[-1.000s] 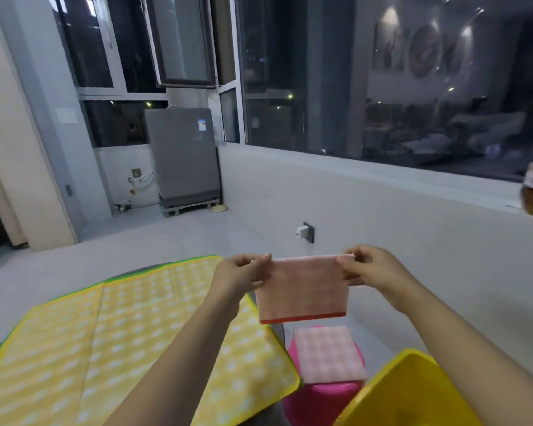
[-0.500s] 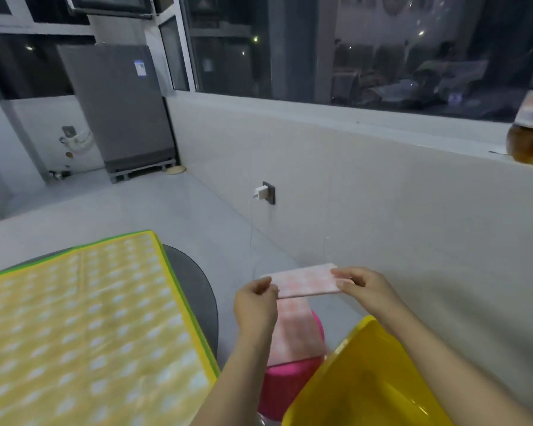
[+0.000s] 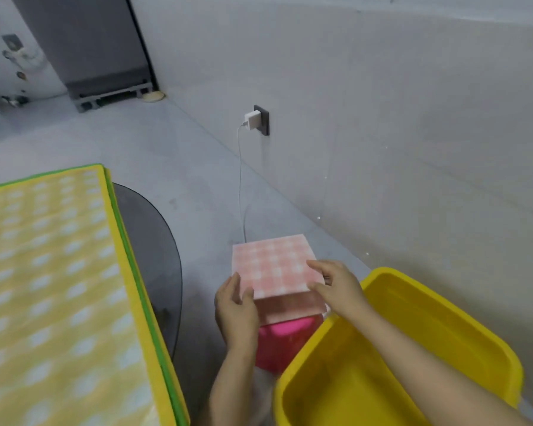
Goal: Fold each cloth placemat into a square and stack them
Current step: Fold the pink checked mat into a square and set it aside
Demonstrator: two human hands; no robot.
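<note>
At nine o'clock a yellow checked cloth (image 3: 59, 287) with a green border lies spread over a dark round table (image 3: 154, 256), whose bare edge curves out on the cloth's right side. Toward twelve o'clock a grey appliance (image 3: 83, 41) stands on the floor by the wall, and a white charger (image 3: 253, 119) sits plugged into a dark wall socket (image 3: 263, 119), its cable hanging down to the floor. Just right of centre, at about five o'clock, the left hand (image 3: 236, 309) pinches the near left corner of a folded pink checked placemat (image 3: 273, 265), thumb on top. The placemat is held flat just above a second folded pink placemat (image 3: 293, 309) that lies on a pink stool (image 3: 283, 339); whether the two touch cannot be told. The right hand (image 3: 336, 287) grips the upper placemat's right edge, fingers curled over it. At four o'clock a yellow plastic tub (image 3: 413, 364) stands just beside the stool, under the right forearm.
</note>
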